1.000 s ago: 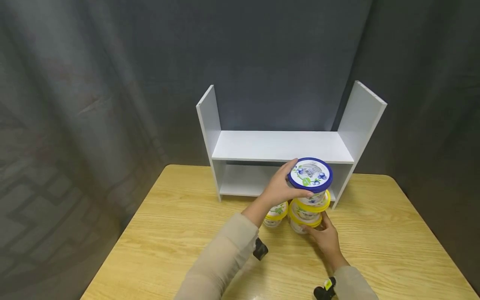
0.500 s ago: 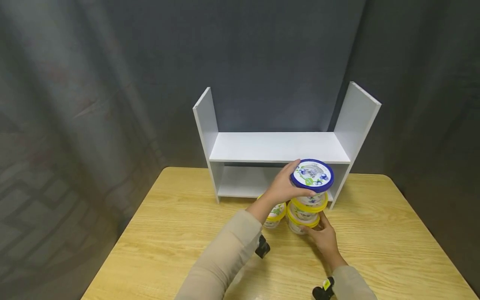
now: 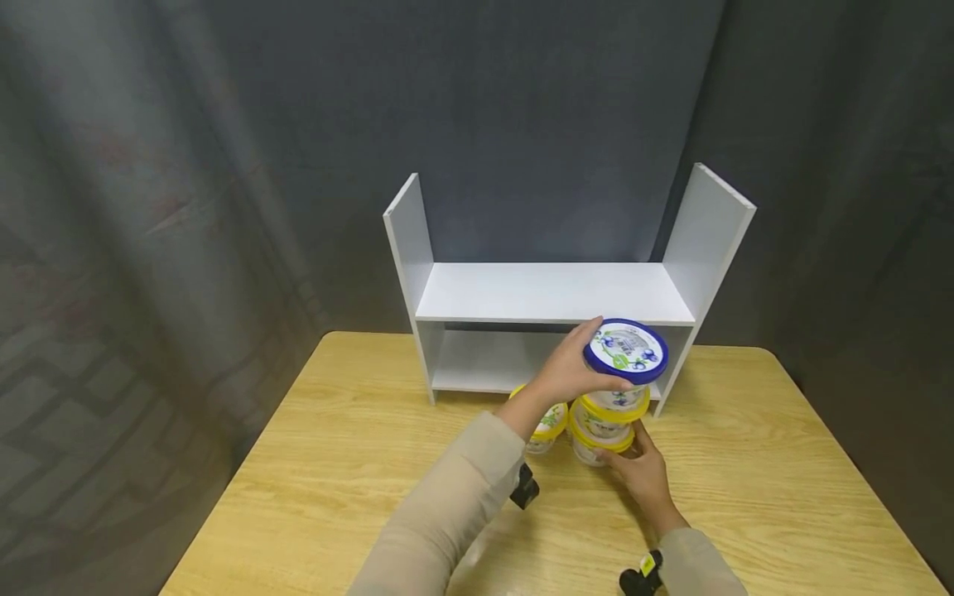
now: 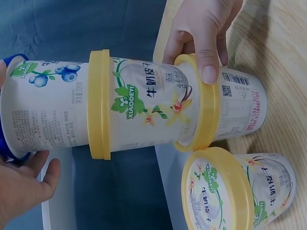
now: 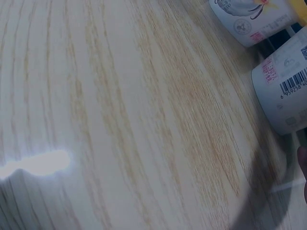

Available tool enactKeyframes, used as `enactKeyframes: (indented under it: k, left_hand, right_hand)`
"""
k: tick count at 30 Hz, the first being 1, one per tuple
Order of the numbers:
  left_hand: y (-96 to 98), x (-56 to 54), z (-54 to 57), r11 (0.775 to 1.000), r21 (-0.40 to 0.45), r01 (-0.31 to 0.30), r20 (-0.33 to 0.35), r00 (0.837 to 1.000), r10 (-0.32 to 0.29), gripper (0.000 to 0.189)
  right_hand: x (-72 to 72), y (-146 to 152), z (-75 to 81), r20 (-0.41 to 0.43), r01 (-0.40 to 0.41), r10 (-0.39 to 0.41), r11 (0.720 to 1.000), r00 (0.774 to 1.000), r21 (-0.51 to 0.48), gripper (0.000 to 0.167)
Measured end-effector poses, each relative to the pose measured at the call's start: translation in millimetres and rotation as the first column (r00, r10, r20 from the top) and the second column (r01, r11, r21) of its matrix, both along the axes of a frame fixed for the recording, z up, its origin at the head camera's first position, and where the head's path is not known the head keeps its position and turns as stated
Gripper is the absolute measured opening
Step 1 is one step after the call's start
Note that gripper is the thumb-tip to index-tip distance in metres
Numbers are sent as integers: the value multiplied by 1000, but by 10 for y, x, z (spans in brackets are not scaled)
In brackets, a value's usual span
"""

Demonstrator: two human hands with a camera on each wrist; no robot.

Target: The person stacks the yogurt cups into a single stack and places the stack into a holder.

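- Left hand (image 3: 568, 372) gripping blue tub (image 3: 628, 348), which sits on middle tub (image 4: 144, 103).
- Right hand (image 3: 647, 480) gripping bottom tub (image 4: 243, 103), under middle one.
- Fourth tub (image 4: 266, 189) on table (image 3: 335, 480), just beside bottom tub, shelf (image 3: 551, 290) behind.

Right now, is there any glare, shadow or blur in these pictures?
Right wrist: white glare on the table, dark shadow beside the cups; left wrist: the cups' print looks sharp, no strong glare; head: a faint sheen low on the table, dim curtains behind.
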State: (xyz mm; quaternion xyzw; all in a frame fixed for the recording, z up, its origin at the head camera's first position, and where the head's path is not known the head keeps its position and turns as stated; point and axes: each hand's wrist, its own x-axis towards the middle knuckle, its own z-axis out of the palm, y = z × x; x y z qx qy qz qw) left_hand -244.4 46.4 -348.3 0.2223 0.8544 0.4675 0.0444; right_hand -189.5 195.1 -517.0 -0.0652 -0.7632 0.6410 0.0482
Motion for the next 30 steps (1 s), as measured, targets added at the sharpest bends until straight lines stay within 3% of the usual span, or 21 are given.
enactKeyframes:
  k: [12,19,30]
  left_hand:
    - [-18,-13,10,1000,15,22,23,999,-23,102]
    - [-146,9,-23,999,50,-7,51,999,4,103]
    - [-385,3,-254,997,8,-82,87,993,81,102]
  right_hand:
    - [-9,-20,16,2,6,-6,1000,1000,-9,86]
    - [-16,-33,-3,-9,16,-16,1000,1000,-1,87]
    - [-17,-60,-7,-23,31,-31,999,999,-8,87]
